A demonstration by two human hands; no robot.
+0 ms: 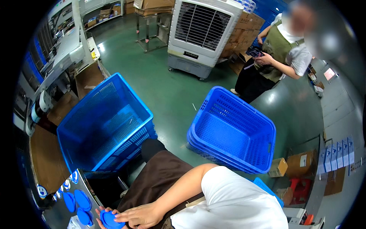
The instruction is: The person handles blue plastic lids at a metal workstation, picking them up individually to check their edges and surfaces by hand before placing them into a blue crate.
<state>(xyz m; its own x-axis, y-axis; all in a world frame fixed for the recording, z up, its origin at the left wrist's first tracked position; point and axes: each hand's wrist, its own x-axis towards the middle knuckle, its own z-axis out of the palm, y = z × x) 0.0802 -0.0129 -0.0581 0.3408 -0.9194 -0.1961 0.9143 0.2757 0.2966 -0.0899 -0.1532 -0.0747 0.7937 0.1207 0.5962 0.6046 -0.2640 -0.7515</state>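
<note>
A round blue lid-like piece (111,220) with a raised rim is between my hands at the lower edge. My left hand (101,218) shows only in part, its fingers curled round the piece's left side and underneath. From the right, my right hand (144,215) reaches over, fingertips pressed on the piece's top and right rim. Several like pieces lie on the grey tabletop (53,215) just left of my hands: one blue disc (82,200), another (69,201) beside it, and a third (84,216) nearest my left hand.
Blue-and-white round stickers (42,191) line the table's far edge. A large blue crate (141,126) stands ahead left, stacked blue baskets (232,131) ahead right. Beyond are a white air cooler (202,34) and another person (274,49) holding a dark object. A red stool (300,191) stands right.
</note>
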